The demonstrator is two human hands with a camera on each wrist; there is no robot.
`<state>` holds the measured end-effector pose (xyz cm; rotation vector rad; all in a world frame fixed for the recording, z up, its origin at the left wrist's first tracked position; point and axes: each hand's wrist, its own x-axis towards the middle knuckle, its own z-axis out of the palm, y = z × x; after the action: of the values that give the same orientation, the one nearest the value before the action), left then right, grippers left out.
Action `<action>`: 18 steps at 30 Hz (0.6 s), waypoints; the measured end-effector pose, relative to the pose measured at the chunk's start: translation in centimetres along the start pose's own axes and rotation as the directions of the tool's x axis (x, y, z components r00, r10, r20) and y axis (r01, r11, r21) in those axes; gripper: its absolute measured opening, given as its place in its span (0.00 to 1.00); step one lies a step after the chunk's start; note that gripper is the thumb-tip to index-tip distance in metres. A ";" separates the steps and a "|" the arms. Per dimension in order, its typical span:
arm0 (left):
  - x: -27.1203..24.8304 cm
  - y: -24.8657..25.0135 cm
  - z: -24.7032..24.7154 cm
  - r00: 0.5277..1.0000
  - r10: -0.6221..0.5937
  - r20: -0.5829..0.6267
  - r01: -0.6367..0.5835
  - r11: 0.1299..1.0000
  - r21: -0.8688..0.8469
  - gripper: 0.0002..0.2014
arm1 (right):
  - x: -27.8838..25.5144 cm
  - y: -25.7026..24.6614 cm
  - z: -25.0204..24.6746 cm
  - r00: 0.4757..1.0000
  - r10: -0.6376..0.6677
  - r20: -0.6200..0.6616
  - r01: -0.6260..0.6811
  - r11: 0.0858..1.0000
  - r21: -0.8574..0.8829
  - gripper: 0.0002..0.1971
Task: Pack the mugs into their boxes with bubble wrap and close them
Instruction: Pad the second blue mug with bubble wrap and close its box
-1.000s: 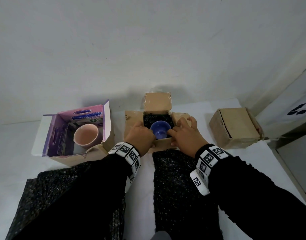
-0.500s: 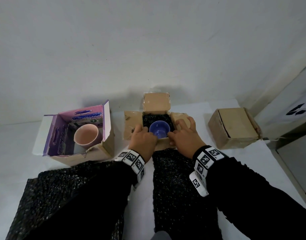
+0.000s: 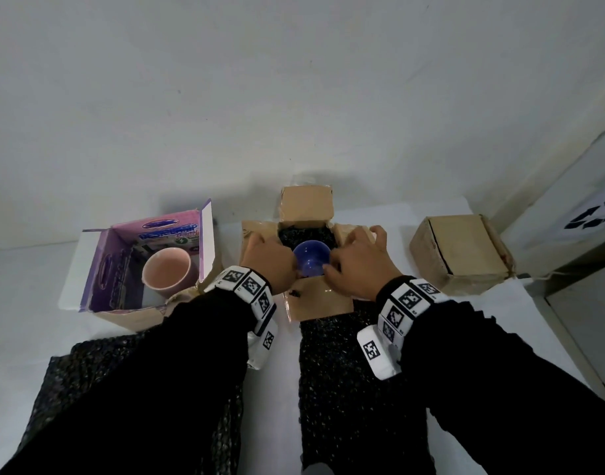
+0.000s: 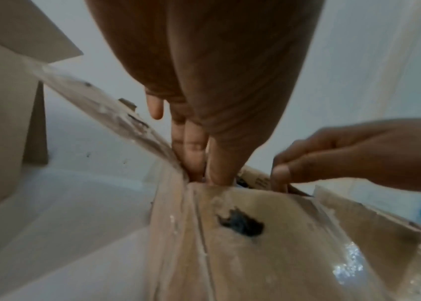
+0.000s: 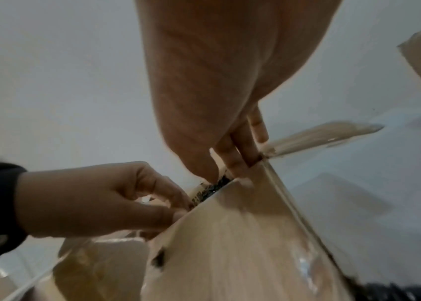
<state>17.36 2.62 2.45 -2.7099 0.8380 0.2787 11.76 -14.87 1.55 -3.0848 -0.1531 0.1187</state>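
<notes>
A blue mug (image 3: 312,259) sits in the open brown box (image 3: 320,301) at the table's middle, on black bubble wrap lining (image 3: 294,236). My left hand (image 3: 267,260) curls over the mug's left side, its fingers (image 4: 194,154) dipping inside the box at the front left corner. My right hand (image 3: 357,258) curls over the mug's right side, thumb at the rim, its fingers (image 5: 232,165) reaching inside the front wall. The box walls hide both sets of fingertips. A pink mug (image 3: 167,269) stands bare in the purple box (image 3: 100,269) at left.
A closed brown box (image 3: 460,255) stands at right, near a grey cabinet (image 3: 575,269). One black bubble wrap strip (image 3: 345,378) runs from the middle box toward me; another sheet (image 3: 85,368) lies at front left under my sleeve. The wall is close behind the boxes.
Both hands have slid forward and closed in on the blue mug from either side. The mug and the boxes have stayed where they were.
</notes>
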 end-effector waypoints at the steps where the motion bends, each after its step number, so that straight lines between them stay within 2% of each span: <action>1: 0.1 -0.4 0.3 0.998 0.013 -0.062 -0.013 1.000 -0.001 0.18 | 0.5 0.3 -0.2 0.999 0.007 -0.053 -0.008 1.000 -0.017 0.17; 2: 0.2 -0.8 0.6 0.993 0.016 -0.113 -0.018 1.000 -0.023 0.20 | 1.0 0.5 -0.2 0.997 0.003 -0.072 -0.005 1.000 -0.023 0.16; 3: 0.6 -1.2 0.8 0.991 0.017 -0.133 -0.024 0.998 -0.056 0.25 | 1.6 0.8 0.0 0.999 -0.006 -0.051 0.005 1.000 -0.020 0.20; 5: 1.1 -1.8 0.8 0.997 0.013 -0.071 -0.020 0.995 -0.094 0.36 | 2.7 1.1 0.2 0.998 -0.022 0.056 0.021 1.000 0.010 0.32; 7: 1.9 -2.0 0.7 1.000 0.011 0.008 -0.011 0.997 -0.082 0.37 | 3.7 1.2 0.3 0.989 -0.025 0.145 0.025 1.000 -0.001 0.37; 10: 2.9 -2.0 0.9 0.997 0.026 0.072 -0.020 0.996 -0.088 0.34 | 4.7 1.5 0.5 0.976 -0.042 0.214 0.052 0.998 -0.043 0.37; 12: 3.3 -1.9 1.0 0.997 0.021 0.074 -0.013 0.995 -0.098 0.33 | 5.1 1.7 0.7 0.970 -0.058 0.237 0.070 0.997 -0.042 0.36; 15: 3.2 -1.9 0.9 0.999 -0.003 0.039 0.006 0.995 -0.096 0.31 | 4.9 2.1 0.4 0.978 -0.091 0.188 0.098 0.995 -0.031 0.31; 18: 2.5 -2.1 0.6 0.999 -0.022 -0.027 0.018 0.990 -0.136 0.32 | 4.0 2.4 0.4 0.994 -0.105 -0.023 0.105 0.994 -0.022 0.21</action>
<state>20.57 3.16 1.64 -2.8534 0.8281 0.3041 15.96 -16.84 0.70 -3.0889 -0.3166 0.0755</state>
